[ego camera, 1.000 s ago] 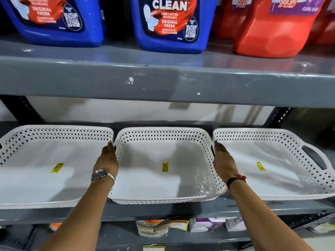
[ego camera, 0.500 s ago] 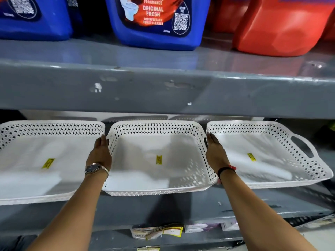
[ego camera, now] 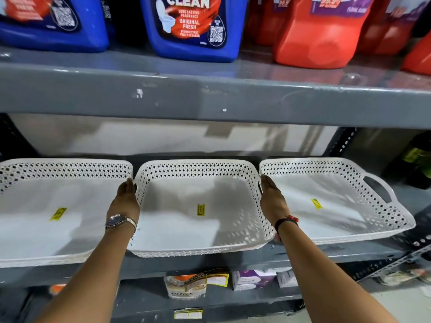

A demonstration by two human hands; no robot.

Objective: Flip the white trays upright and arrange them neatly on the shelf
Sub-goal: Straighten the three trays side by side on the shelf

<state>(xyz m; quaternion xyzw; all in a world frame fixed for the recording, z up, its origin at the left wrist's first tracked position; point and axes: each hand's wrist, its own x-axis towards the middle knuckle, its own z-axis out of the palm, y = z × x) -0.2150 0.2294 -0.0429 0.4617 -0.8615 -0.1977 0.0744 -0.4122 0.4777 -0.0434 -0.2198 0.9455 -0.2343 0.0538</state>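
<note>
Both hands' grip flat against middle tray (ego camera: 200, 229) sides, on grey shelf (ego camera: 326, 252).

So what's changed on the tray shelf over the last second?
Nothing clear: the view shifts, so any slide of the middle tray can't be judged. Left hand and right hand stay against its sides. Left tray and right tray stay upright beside it.

Three white trays stand upright in a row on the grey shelf (ego camera: 303, 252). The left hand (ego camera: 124, 201) and right hand (ego camera: 272, 201) press flat against the outer side walls of the middle tray (ego camera: 198, 229), between the left tray (ego camera: 46, 229) and right tray (ego camera: 338, 206). Blue jugs (ego camera: 191, 29) and red jugs (ego camera: 321, 36) sit on the shelf above.
</note>
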